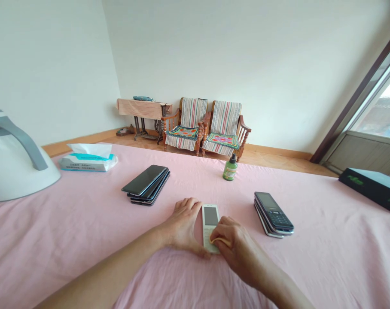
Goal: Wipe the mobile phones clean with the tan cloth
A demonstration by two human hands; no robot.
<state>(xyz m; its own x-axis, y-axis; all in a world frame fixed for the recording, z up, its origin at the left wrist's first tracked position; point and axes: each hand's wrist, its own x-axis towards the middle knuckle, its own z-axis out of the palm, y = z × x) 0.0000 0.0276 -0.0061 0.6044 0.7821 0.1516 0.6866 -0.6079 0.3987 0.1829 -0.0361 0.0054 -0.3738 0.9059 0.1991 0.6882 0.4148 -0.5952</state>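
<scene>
A white keypad phone [211, 216] lies face up on the pink cloth, its screen toward the far side. My left hand [184, 227] grips it along the left side, fingers near the top corner and thumb by the bottom edge. Pinched in my right hand [236, 242] is a thin yellowish wiping cloth [222, 240], pressed against the keypad. The right hand covers part of the keys. To the right rests a stack of keypad phones [272, 212], and to the left a stack of dark smartphones [147, 183].
A green spray bottle [230, 168] stands beyond the phone. A tissue pack [88, 159] and a white kettle [17, 161] are at the left. At the right edge sits a black box [370, 189]. Two wooden chairs [222, 124] stand by the wall.
</scene>
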